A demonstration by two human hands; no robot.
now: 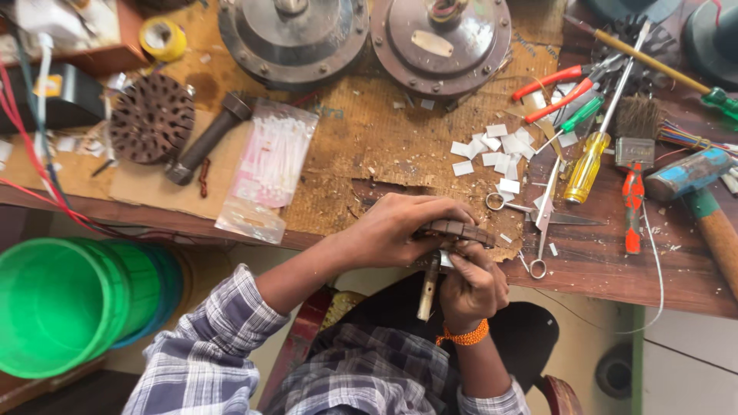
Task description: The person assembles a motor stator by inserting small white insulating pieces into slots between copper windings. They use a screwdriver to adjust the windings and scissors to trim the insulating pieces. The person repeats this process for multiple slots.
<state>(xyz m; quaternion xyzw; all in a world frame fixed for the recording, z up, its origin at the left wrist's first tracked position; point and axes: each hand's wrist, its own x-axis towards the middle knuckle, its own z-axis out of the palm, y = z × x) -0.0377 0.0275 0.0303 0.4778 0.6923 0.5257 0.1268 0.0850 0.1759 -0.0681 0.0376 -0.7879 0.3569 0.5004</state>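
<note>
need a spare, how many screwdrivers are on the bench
2 clear: a yellow-handled screwdriver by the paper scraps, a green-handled screwdriver just above it. Others may hide in the tool pile.

Workbench (676,277): dark wood, scuffed and matt. Board covering (384,146): worn fibrous material, rough, frayed at the edges. Slotted core (459,230) under the left hand (392,230): dull brown metal, ridged. Shaft (427,288) beside the right hand (473,286): tarnished metal, matt. Scissors (542,223): bare steel, slightly shiny. Cut slips (500,150): white paper, smooth. Screwdriver handle (586,167): clear yellow plastic, glossy. Hammer (703,196): blue-painted metal head, chipped; wooden handle. Motor housings (442,38): grey metal, dusty. Bucket (58,303): green plastic, smooth. Bag of ties (269,165): thin clear plastic, crinkled. Shirt sleeve (207,346): checked woven cloth.
</note>
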